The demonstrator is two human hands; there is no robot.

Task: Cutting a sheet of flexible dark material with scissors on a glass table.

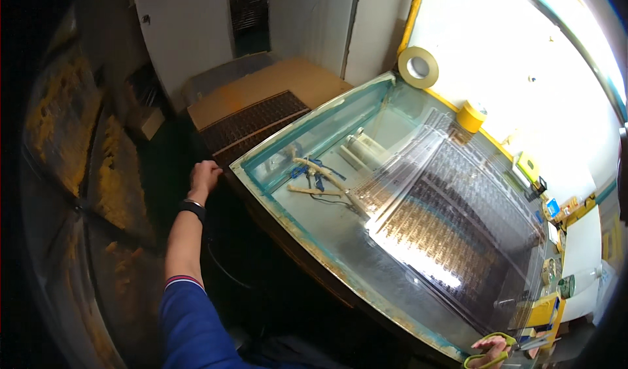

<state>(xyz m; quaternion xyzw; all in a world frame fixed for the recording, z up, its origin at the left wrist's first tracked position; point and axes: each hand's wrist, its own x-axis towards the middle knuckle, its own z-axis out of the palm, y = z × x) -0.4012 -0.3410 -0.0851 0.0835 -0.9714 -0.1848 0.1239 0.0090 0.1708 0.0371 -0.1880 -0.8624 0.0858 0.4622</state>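
Observation:
My left hand (205, 175) is stretched out at the left, its fingers curled together beside the near corner of a dark gridded sheet (261, 122). What the fingers hold, if anything, is hidden. That sheet lies on a brown board (307, 74) beyond the glass-topped table. At the lower right edge, my right hand (489, 351) is closed round the green handles of a pair of scissors (500, 340), their blades pointing right. A stack of clear plastic sheets with a grid pattern (451, 218) covers much of the glass table (314, 238).
Under the glass lie wooden sticks (317, 173) with blue pieces and a white cylindrical part (363, 148). A tape roll (418, 67) and a yellow tape roll (471, 116) stand along the far edge. A yellow box (543, 310) is at right; yellow-stained panels (118, 166) stand left.

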